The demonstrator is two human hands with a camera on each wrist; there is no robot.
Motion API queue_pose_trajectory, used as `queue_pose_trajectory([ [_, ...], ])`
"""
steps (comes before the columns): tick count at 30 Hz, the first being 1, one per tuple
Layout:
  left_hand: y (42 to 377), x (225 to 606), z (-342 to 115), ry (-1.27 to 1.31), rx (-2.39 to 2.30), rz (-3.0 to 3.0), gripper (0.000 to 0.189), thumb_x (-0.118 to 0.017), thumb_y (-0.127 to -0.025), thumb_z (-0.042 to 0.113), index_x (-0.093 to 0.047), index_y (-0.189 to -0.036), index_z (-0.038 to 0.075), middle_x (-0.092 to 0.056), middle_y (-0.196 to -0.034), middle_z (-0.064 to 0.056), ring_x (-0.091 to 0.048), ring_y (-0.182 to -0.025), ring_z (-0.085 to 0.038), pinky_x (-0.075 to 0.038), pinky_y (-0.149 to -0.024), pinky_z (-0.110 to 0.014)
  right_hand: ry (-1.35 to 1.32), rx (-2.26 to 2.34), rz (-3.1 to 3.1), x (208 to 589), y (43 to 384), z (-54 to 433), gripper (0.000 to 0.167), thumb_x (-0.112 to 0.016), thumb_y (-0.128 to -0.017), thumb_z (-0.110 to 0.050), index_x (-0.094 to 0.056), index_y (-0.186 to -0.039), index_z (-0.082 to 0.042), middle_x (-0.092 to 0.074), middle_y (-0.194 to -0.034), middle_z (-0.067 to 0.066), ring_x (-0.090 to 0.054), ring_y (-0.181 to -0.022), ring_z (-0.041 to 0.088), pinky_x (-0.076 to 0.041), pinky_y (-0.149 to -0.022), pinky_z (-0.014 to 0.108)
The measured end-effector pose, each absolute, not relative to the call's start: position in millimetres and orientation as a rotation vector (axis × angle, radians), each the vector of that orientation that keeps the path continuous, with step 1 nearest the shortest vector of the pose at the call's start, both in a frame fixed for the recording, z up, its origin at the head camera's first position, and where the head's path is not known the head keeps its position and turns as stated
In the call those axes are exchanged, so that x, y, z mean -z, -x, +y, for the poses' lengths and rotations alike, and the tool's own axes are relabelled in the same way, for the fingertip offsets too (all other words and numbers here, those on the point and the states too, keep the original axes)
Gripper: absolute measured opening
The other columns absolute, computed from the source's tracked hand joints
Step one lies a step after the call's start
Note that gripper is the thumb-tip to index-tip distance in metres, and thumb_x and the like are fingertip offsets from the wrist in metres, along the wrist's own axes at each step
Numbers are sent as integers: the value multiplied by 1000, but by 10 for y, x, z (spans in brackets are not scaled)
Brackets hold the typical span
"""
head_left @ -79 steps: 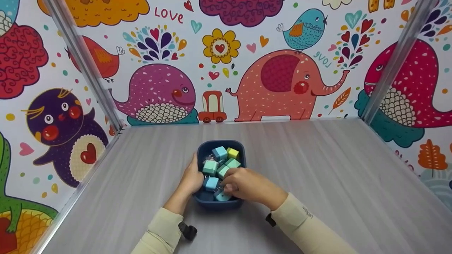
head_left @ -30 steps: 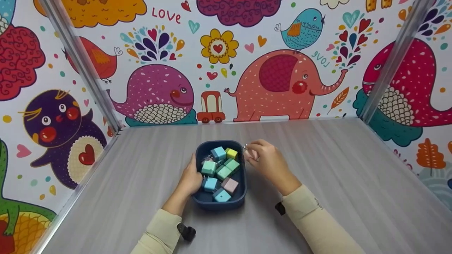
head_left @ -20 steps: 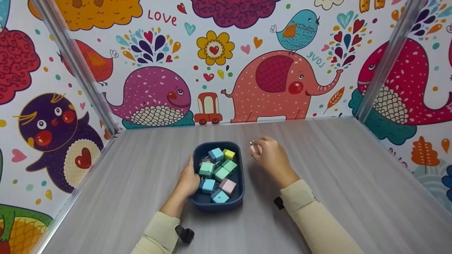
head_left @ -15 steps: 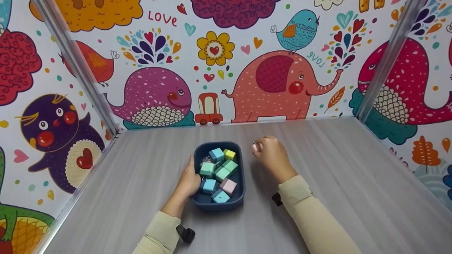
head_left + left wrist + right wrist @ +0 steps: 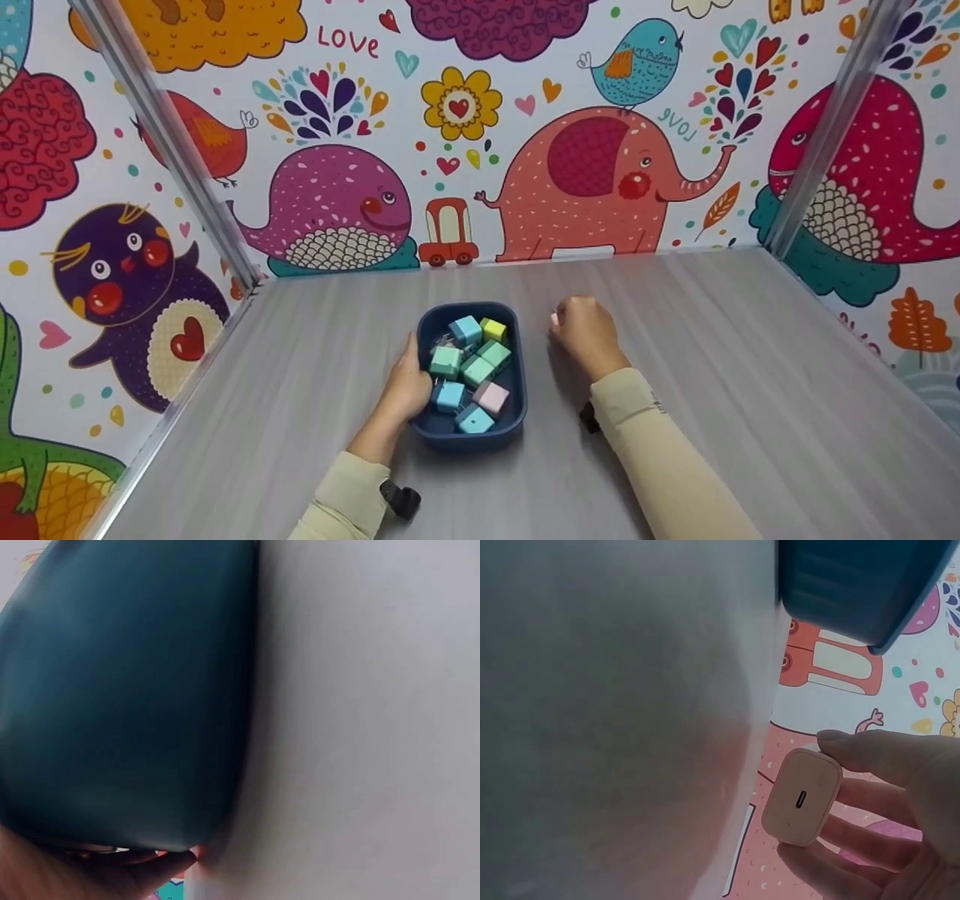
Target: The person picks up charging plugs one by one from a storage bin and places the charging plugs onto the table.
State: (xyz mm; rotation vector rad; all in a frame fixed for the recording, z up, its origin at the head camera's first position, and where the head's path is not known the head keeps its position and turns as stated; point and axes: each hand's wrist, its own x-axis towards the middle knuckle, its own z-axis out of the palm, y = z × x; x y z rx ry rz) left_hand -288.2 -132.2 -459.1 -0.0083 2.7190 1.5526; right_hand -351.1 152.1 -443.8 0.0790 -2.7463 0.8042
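A dark blue plastic bin [image 5: 517,431] holds several charger plugs in blue, green, yellow and pink. My left hand [image 5: 409,386] grips the bin's left wall, thumb at the rim and fingers along the outside; the left wrist view shows those fingers [image 5: 161,866] against the wall. To the right of the bin, my right hand [image 5: 589,334] pinches a pale pink charger plug [image 5: 802,797] between thumb and fingers. Its USB-C port faces the right wrist camera. In the head view the hand hides most of this plug. A pink plug [image 5: 491,397] lies inside the bin, near a blue plug [image 5: 475,420].
The bin stands on a grey wood-grain table [image 5: 315,360]. Walls with cartoon prints enclose its back and sides, with a metal post [image 5: 176,150] at the left corner and another post [image 5: 832,127] at the right.
My right hand has come out of the bin with the pink charger plug and moved right, over the table. The left hand stays on the bin.
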Motion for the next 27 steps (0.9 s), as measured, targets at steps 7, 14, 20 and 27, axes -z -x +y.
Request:
queue_pose_trajectory([
  [7,2880,4573,-1311,16,-1559,2706,78,-35,-96,-13,-6,-169,-5,-13,-174,-30,-13,-161,-45,-18,-128,-58,-77,-800,-2802,4451,3524,1555,18,-79,-95,-14,-80,-101,3,-73,-89,16,-66,-76,30,-61,-78,44],
  [14,2860,4579,-1313,1,-1556,2720,78,-35,-95,-14,-7,-168,-6,-14,-173,-31,-15,-160,-46,-19,-128,-59,-56,-765,-2858,4469,3547,1570,18,-78,-95,-14,-80,-99,4,-72,-86,16,-65,-73,30,-61,-76,44],
  [20,2862,4593,-1322,-36,-1529,2758,78,-36,-94,-14,-9,-167,-10,-18,-171,-33,-18,-159,-47,-21,-127,-59,-55,-732,-2889,4486,3550,1558,19,-77,-97,-15,-79,-99,4,-72,-88,17,-65,-74,31,-61,-78,46],
  [27,2873,4603,-1332,-14,-1546,2742,79,-36,-94,-14,-8,-168,-7,-17,-172,-32,-17,-159,-47,-21,-127,-59,-60,-768,-2905,4484,3541,1533,18,-79,-95,-14,-80,-101,3,-71,-86,15,-66,-74,30,-62,-79,45],
])
